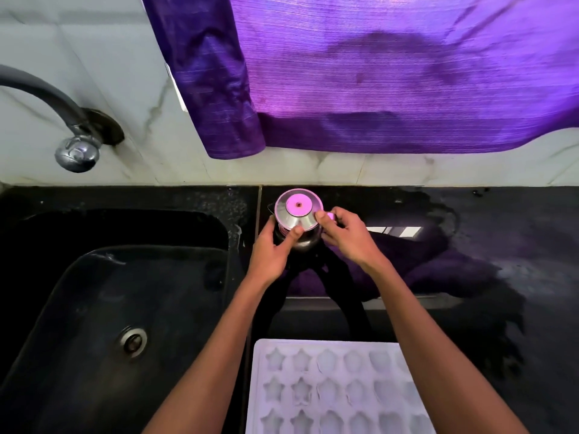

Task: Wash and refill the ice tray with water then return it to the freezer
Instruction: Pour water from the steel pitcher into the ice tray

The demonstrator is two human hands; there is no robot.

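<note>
Two bare hands are reaching forward over a glossy black stone surface (488, 245) to a small steel pot with a round, shiny lid (297, 209), which is standing at the back of the surface, just below the pale marble wall (94, 57). The left hand (272, 247) is curling around the pot's left side, with its thumb pressing on the front edge of the lid. The right hand (343, 234) is closing on the lid's right edge, its thumb lying on top of the rim and its fingers bending underneath; it seems to be pinching a small tab or handle there, though the exact part is too small to tell. The lid is reflecting pink and purple light.

The white plastic ice tray with star-shaped and rounded moulds (336, 393) is lying flat on the surface, well in front of the pot, near the viewer and between the two forearms. The right forearm is crossing over its right edge. Neither hand is touching it. Whether its moulds are holding water cannot be told.

Left of the pot, a deep black sink (94, 308) with a metal drain is set into the surface. A curved grey tap (62, 120) is sticking out of the wall above the sink. Above the pot, a purple curtain (376, 73) is hanging against the wall, and a wet patch is spreading across the surface to the pot's right.
</note>
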